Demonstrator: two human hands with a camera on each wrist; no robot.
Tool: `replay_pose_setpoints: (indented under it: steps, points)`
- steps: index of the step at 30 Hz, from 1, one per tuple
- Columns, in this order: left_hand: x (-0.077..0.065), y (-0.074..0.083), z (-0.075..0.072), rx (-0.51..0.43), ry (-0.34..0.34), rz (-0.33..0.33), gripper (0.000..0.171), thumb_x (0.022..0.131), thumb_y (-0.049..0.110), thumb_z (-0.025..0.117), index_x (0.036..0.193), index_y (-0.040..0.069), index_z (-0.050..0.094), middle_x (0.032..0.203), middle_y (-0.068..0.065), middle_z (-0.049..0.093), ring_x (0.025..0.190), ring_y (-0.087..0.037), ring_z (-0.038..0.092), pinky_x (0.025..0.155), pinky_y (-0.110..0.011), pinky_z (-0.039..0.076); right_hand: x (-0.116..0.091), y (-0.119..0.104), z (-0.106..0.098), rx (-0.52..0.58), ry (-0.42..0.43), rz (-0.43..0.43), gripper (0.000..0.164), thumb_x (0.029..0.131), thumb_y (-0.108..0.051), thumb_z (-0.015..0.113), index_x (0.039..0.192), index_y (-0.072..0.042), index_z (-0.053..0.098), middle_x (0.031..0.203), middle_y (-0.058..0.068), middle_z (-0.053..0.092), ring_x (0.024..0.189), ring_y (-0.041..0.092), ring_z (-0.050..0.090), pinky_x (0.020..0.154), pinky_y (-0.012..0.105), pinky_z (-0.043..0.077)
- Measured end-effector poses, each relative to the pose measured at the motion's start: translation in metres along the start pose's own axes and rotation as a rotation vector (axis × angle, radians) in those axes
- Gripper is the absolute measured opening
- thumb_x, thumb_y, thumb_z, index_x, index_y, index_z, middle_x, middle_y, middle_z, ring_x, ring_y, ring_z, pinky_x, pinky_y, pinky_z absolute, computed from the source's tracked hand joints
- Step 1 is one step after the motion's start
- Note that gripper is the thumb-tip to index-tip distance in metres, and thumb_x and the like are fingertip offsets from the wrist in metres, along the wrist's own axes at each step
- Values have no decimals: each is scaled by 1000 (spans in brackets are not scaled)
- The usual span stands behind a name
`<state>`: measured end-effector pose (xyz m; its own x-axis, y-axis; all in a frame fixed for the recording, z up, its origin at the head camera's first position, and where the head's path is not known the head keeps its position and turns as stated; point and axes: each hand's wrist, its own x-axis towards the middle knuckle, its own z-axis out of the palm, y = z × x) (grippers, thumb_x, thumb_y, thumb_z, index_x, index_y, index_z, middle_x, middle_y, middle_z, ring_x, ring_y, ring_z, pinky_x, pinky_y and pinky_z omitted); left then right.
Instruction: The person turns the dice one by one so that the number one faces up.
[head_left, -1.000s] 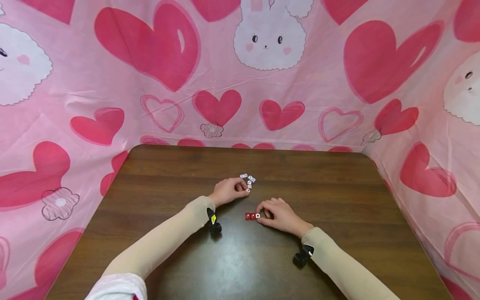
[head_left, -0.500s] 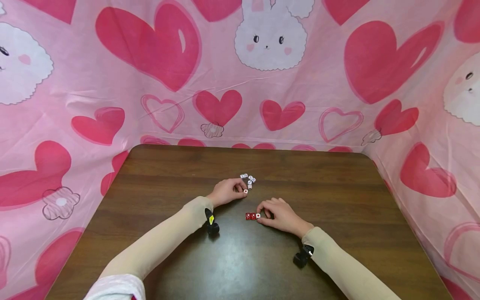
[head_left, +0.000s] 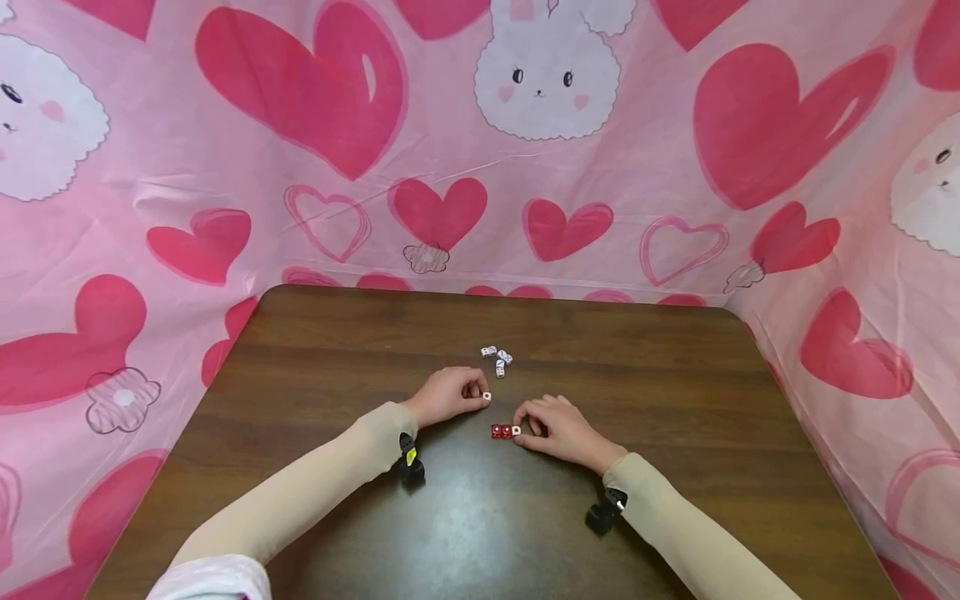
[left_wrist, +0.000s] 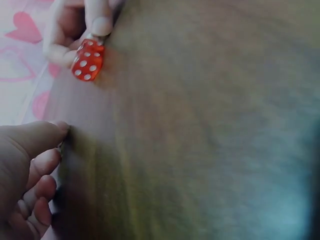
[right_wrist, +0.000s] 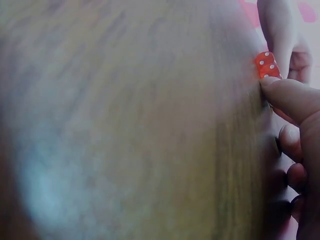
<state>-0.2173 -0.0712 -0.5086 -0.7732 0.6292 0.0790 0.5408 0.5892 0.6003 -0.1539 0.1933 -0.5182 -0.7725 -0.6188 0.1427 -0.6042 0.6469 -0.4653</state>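
In the head view, my left hand (head_left: 448, 395) pinches a white die (head_left: 487, 397) between thumb and fingertips, just above or on the wooden table. To its right, my right hand (head_left: 566, 432) holds another white die (head_left: 516, 431) by its sides. That die sits at the right end of a short row, against two red dice (head_left: 501, 431). White pips show on the red dice (left_wrist: 87, 62) in the left wrist view. In that view the die in my left hand is mostly hidden behind the fingers. My right thumb (right_wrist: 287, 95) lies beside the red dice in the right wrist view.
A small loose group of white dice (head_left: 500, 367) lies on the table (head_left: 637, 358) beyond my hands. Behind the table hangs a pink cloth (head_left: 435, 150) with hearts and rabbits, which also runs along both sides.
My left hand has drawn the white die away from the white group, leftward and toward me, nearing the row. My right hand and the red dice have stayed in place.
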Motion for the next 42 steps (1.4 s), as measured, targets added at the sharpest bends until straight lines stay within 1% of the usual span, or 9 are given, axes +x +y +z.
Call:
replay_pose_setpoints:
  steps: [4,7,11,15,20,24,29,34,42]
  points:
    - [-7,3,0,1,-22,31,13,93,25,80,95,20,69,80,11,62,76,-5,57,75,-29,48,1,-1,-2,17,3,7,20,93,-36,80,103,-27,66,72,-18,46,74,3,42,76,30,33]
    - [-11,6,0,4,-28,41,13,92,26,81,95,20,69,81,12,62,77,-6,56,78,-30,47,2,-2,-4,27,-5,27,19,93,-36,80,103,-28,66,72,-18,47,74,3,42,76,30,33]
    - [-17,10,1,35,-26,49,13,92,27,81,96,21,70,81,14,63,79,-6,56,82,-34,45,3,-3,-5,31,-16,35,19,93,-36,79,103,-27,66,72,-17,48,74,3,42,76,30,32]
    - [-24,12,3,56,-15,45,14,91,29,82,95,23,70,80,16,63,81,-6,56,86,-38,42,3,-4,-5,36,-9,32,19,93,-35,80,103,-27,66,72,-17,48,74,3,42,76,30,32]
    - [-32,17,5,45,-13,28,14,90,31,83,94,24,71,79,20,63,82,-7,53,88,-42,38,3,-4,-4,31,-5,38,19,92,-35,80,102,-27,65,72,-18,47,74,3,41,76,31,32]
    - [-34,19,8,38,-14,22,14,90,31,83,93,25,71,78,22,62,81,-6,50,89,-42,36,1,-4,-5,37,-12,63,19,92,-35,80,102,-27,65,71,-19,46,73,3,41,76,31,32]
    - [-36,18,13,42,11,24,16,88,33,85,92,26,71,77,23,61,79,-5,48,90,-41,35,1,-6,-4,40,-13,85,19,92,-36,80,101,-28,66,71,-19,46,73,3,40,75,31,31]
    - [-39,18,15,42,34,36,17,87,34,85,92,27,71,77,24,62,78,-4,47,87,-41,35,0,-9,-2,36,-1,84,19,92,-36,80,100,-28,66,71,-18,46,72,3,40,75,31,30]
    - [-42,19,15,32,58,43,17,87,33,85,92,26,71,78,22,63,79,-4,47,89,-41,35,0,-10,-2,41,14,78,19,91,-34,81,100,-27,66,71,-18,46,72,4,40,75,31,30]
